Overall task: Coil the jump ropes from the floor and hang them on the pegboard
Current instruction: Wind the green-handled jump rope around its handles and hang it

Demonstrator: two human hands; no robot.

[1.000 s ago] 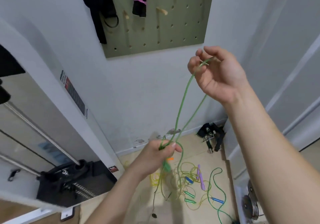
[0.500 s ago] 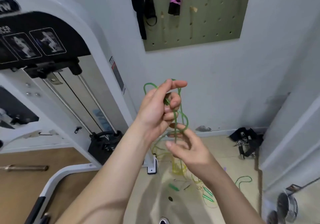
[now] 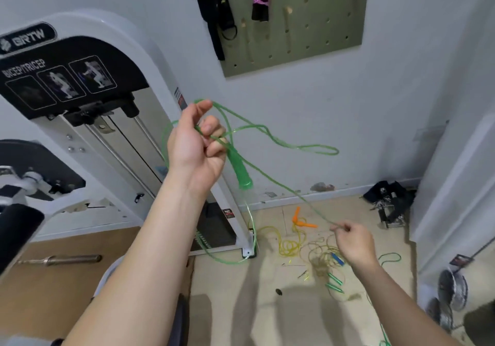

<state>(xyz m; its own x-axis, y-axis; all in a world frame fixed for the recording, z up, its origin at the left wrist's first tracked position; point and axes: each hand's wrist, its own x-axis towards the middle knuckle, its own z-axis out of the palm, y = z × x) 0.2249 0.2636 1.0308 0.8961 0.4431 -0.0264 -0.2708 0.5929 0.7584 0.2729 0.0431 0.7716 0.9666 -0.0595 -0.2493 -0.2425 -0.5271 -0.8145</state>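
Glossy translucent plastic green jump rope (image 3: 242, 170)

**Lettering on the gym machine**

The machine (image 3: 112, 28) carries the only legible text. A black badge (image 3: 28, 39) on its upper left corner reads "GRTW" in white, beside a small logo; the first letter is uncertain. Below it, the black panel (image 3: 67, 77) is headed "BICEP/TRICEP" above three exercise pictures. The side label (image 3: 180, 99), base sticker (image 3: 227, 213) and a floor card (image 3: 460, 260) show print too small to read.
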